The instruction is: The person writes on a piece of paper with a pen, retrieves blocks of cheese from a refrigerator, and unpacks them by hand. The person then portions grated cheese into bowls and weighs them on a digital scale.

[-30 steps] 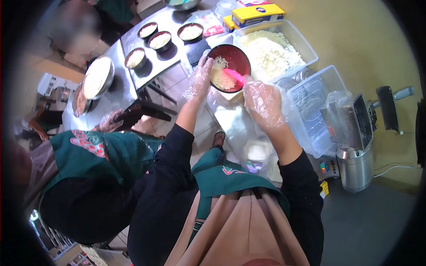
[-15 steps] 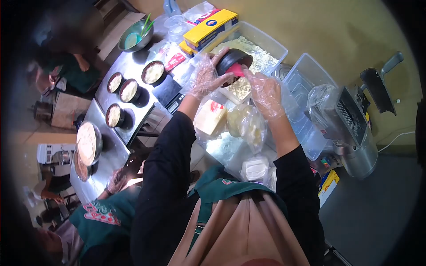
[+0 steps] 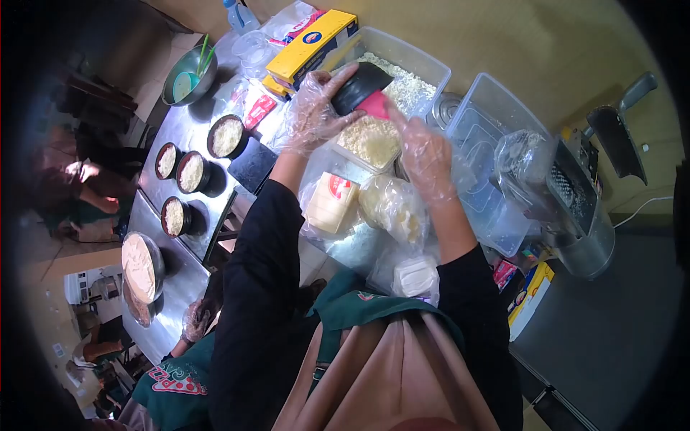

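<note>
My left hand (image 3: 315, 115), in a clear plastic glove, grips a small round black pan (image 3: 363, 85) and tips it on its side. A pink scraper (image 3: 375, 105) lies against the pan's mouth, its handle in my gloved right hand (image 3: 429, 154), which is slightly blurred. Below them sits a small clear tub (image 3: 357, 162) full of grated white cheese (image 3: 368, 141). Nearer to me are a wrapped block of cheese (image 3: 332, 205) and a plastic bag of pale pieces (image 3: 395, 208). The pan's inside is mostly hidden.
Several black pans with white topping, one being this pan (image 3: 228, 136), stand on the left. A large bin (image 3: 440, 80) of grated cheese is behind. On the right are a clear container (image 3: 496, 93) and a metal grater machine (image 3: 575, 194). A co-worker's gloved hand (image 3: 195, 321) is lower left.
The pan is tipped further over the tub, and my right hand has shifted slightly down. The whole view has turned a little, moving the table leftward.
</note>
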`<state>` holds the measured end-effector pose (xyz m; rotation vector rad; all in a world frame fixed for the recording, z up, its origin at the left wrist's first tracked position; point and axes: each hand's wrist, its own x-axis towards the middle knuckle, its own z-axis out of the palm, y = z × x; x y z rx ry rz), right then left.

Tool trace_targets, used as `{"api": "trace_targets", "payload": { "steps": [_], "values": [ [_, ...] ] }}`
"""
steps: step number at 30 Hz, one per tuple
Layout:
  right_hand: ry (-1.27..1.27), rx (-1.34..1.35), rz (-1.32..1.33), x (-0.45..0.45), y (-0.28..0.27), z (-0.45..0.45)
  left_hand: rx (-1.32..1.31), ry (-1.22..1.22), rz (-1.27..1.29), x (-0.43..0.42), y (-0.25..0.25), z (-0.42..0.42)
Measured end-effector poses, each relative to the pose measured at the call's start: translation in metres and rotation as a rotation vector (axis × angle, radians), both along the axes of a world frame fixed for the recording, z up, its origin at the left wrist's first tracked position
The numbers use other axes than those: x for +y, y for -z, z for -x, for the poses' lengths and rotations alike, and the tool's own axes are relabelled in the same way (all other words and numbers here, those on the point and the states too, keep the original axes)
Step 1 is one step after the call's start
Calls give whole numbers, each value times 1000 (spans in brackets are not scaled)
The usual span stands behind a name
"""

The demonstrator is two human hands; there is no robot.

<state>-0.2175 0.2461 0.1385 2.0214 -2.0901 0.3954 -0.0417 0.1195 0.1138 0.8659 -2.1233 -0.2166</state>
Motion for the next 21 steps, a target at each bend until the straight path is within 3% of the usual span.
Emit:
{"api": "trace_targets", "payload": {
  "steps": [1, 3, 5, 6, 7, 11, 13, 15, 18, 21],
  "values": [
    [6, -1, -4, -4, 1, 1, 79, 5, -99, 1, 0, 0],
    [-71, -52, 263, -21, 2, 5, 69, 3, -195, -5, 8, 3],
    [-41, -3, 254, -26, 6, -2, 536, 146, -154, -21, 23, 11],
    [-97, -121, 202, -23, 11, -6, 625, 154, -264, -22, 24, 9],
    [-111, -58, 160, -18, 15, -7, 628, 156, -262, -24, 26, 7],
    [-87, 31, 130, -6, -14, -14, 549, 171, -367, -20, 13, 1],
    [-78, 19, 190, -14, -13, -12, 186, 94, -263, -8, -2, 2],
    [-75, 13, 253, -18, -4, -8, 198, 82, -191, -6, -6, 5],
    [-153, 82, 34, -12, 7, -3, 63, 61, -1, -10, -15, 3],
    [-20, -62, 155, -7, -11, 0, 0, 84, 76, -14, -20, 4]
  ]
}}
